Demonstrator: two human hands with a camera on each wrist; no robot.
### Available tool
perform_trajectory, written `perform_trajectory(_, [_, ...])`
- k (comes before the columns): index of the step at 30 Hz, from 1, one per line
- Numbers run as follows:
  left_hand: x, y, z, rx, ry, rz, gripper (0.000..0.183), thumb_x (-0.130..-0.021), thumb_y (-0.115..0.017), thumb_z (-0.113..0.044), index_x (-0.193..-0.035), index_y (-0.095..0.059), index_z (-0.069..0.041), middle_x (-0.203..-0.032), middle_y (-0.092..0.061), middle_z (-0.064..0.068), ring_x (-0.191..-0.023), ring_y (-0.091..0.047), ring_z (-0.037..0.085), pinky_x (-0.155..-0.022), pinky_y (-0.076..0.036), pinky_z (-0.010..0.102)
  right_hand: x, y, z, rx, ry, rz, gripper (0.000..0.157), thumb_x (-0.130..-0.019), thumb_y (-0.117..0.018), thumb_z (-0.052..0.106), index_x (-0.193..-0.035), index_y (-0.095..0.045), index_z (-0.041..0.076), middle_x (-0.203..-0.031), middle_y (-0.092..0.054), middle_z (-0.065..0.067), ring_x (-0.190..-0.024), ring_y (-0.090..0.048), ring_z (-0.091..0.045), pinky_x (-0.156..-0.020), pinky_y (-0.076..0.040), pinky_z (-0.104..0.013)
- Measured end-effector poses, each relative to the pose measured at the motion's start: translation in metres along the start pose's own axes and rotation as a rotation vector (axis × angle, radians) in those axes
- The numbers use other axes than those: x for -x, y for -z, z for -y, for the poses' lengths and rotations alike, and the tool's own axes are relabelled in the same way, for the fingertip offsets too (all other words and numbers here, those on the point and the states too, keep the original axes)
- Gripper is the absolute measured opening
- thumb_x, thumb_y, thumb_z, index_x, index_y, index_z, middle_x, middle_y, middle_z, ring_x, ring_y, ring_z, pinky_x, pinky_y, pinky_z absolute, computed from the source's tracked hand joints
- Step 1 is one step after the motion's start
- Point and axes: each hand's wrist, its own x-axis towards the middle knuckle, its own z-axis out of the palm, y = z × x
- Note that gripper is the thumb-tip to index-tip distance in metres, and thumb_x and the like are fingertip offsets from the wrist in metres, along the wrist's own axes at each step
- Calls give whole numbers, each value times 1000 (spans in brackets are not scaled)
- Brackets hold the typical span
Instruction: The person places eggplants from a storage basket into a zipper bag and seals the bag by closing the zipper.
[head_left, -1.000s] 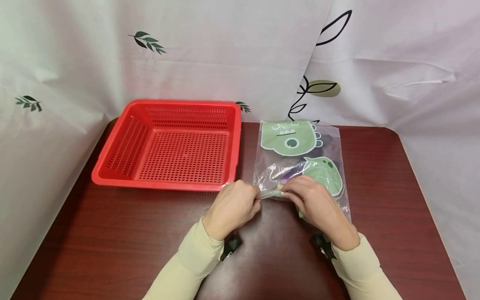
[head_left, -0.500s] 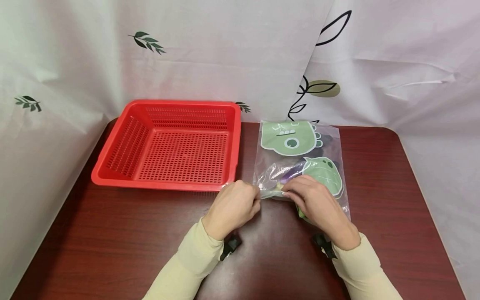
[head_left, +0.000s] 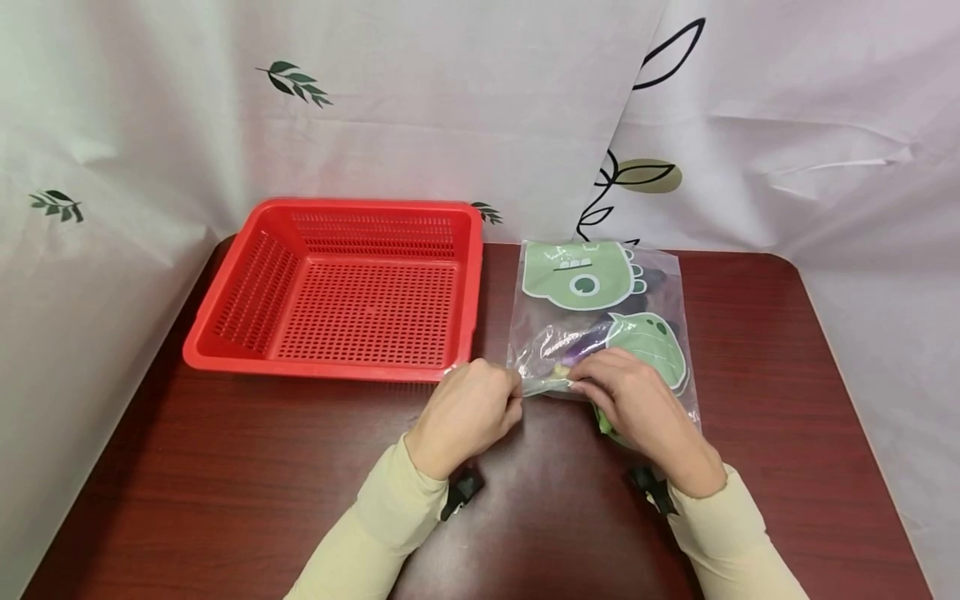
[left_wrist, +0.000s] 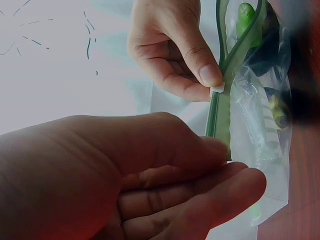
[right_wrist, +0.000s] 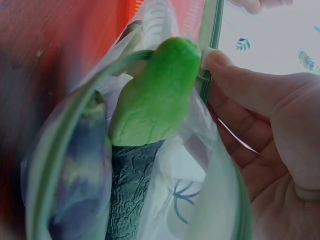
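Observation:
A clear zip bag (head_left: pixel 654 275) with green cartoon prints lies flat, its mouth toward me. My left hand (head_left: pixel 468 412) pinches the left end of its green zip strip (left_wrist: pixel 213 117) between thumb and fingers. My right hand (head_left: pixel 626 396) pinches the small white slider (left_wrist: pixel 218 88) on that strip. Left of the slider the strip's edges lie together; on the other side they gape apart. Through the gap, in the right wrist view, shows a bright green stub (right_wrist: pixel 157 95) on a dark wrinkled body (right_wrist: pixel 131 185). A dark purple, eggplant-like thing (right_wrist: pixel 82 170) lies beside it.
A red perforated plastic basket (head_left: pixel 472 292) stands left of the bag, its near right corner close by my left hand. Behind the dark red wooden table (head_left: pixel 262 483) hangs a white leaf-patterned cloth (head_left: pixel 420 108), which also hangs along both sides.
My right hand has shifted very slightly to the right along the bag's mouth with the slider. My left hand, the bag and the basket stay where they were.

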Motion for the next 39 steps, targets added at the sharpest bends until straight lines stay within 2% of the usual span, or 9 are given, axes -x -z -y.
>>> perform_trajectory(39, [1,1,1,3,8,19,20,-69,-65,-16,-55,-54,-24,-51,-51,-11,-45,-48,9,-43,-41,30,1,4,-3,10,-11,44,10,-82,-68,14,-92,-69,14,-91,-65,8,-91,-57,-10,-81,-44,-30])
